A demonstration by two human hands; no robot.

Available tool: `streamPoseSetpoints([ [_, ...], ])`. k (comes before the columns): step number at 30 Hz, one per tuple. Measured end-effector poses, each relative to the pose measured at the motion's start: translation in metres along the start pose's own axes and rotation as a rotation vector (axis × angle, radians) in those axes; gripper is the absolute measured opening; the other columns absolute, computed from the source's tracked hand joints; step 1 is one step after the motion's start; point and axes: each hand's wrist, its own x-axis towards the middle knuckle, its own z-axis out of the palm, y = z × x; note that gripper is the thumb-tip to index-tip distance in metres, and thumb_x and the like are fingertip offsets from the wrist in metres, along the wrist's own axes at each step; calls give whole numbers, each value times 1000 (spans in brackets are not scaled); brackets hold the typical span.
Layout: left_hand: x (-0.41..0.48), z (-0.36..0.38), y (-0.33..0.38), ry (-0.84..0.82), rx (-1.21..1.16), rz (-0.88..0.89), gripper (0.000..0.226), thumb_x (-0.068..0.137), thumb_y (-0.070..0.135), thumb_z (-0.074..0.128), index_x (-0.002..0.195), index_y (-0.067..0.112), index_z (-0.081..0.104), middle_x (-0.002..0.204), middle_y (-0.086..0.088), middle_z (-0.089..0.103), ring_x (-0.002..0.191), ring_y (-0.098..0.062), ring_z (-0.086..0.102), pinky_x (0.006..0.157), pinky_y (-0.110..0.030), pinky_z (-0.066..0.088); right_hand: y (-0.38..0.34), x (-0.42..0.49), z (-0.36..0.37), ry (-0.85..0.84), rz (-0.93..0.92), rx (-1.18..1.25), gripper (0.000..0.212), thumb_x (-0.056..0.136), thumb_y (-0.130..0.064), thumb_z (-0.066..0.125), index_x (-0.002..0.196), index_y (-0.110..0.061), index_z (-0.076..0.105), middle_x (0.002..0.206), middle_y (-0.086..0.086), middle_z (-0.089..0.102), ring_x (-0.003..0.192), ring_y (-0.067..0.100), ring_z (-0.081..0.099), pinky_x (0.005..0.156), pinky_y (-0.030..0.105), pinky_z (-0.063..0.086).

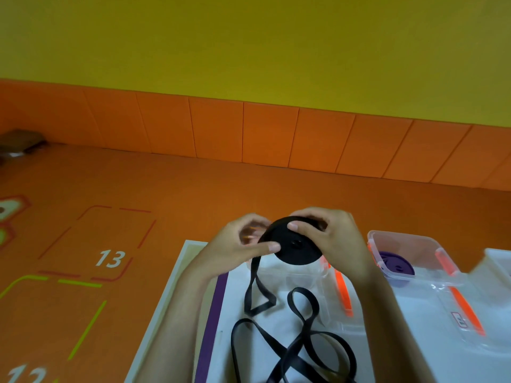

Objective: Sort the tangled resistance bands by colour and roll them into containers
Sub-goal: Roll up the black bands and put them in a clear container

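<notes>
As left hand (237, 246) and right hand (336, 239) pinch the coiled black rubber resistance band (298, 251) above a clear plastic container (326, 280), seemingly keeping it tight | loose tail (290, 352) litters the white counter (229, 308)

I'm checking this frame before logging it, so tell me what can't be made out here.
All head view.
Band: cut off by the bottom edge, so its end and remaining tangle are unseen.
Roll: far side hidden behind the left hand and right hand.
Label: too small and blurred to read.
Brown thing, far left: blurred and cut by the edge; unidentifiable.
</notes>
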Motion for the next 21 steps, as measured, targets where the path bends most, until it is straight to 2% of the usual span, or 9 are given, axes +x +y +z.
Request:
streamPoseSetpoints([
  [2,-7,-3,-24,-149,75,-109,49,81,70,79,124,50,66,122,29,70,113,8,64,99,-27,48,1,1,-2,28,16,52,9,96,-22,77,101,-26,83,95,-19,80,94,5,75,78,15,55],
  [4,-11,0,-52,-229,90,-216,48,85,61,81,128,45,66,126,27,70,119,6,63,111,-33,47,2,3,-4,58,40,92,10,95,-22,77,102,-26,84,96,-18,80,94,4,75,78,13,54],
  [7,-16,10,-90,-214,32,-306,53,86,38,89,133,36,67,138,21,69,133,4,58,123,-37,37,3,6,-8,118,64,89,10,94,-23,79,101,-26,84,95,-18,81,93,3,75,77,12,54],
  [10,-21,15,-121,-153,21,-316,45,86,26,88,127,33,71,135,23,70,131,9,57,122,-35,37,4,7,-11,189,63,66,13,94,-23,79,94,-36,82,91,-21,79,90,0,74,75,11,53],
  [13,-28,18,-145,-93,-9,-313,32,87,17,85,116,28,77,125,15,76,124,0,66,121,-33,40,7,8,-13,245,79,61,12,95,-23,78,93,-33,82,89,-20,79,89,3,75,78,20,56],
  [15,-33,21,-154,-27,-35,-316,24,87,15,84,107,28,81,114,6,78,113,-9,71,116,-32,46,10,6,-15,263,107,72,7,95,-23,78,95,-28,83,90,-16,80,89,6,76,82,29,59],
  [17,-36,23,-157,40,-82,-322,20,87,16,85,103,29,83,106,0,79,107,-13,75,105,-28,54,14,5,-16,277,133,70,7,94,-24,78,96,-27,84,90,-14,81,90,8,76,84,35,61],
  [19,-38,24,-161,113,-122,-314,18,83,21,88,100,27,84,95,3,83,97,-13,78,91,-25,60,16,3,-17,284,157,66,6,94,-24,78,96,-26,84,90,-13,81,89,9,76,84,39,63],
  [21,-39,25,-165,217,-146,-335,18,81,16,91,97,17,83,71,10,74,72,-11,74,79,-33,65,18,1,-16,282,174,65,7,94,-22,79,95,-27,84,89,-14,81,88,7,76,83,37,63],
])
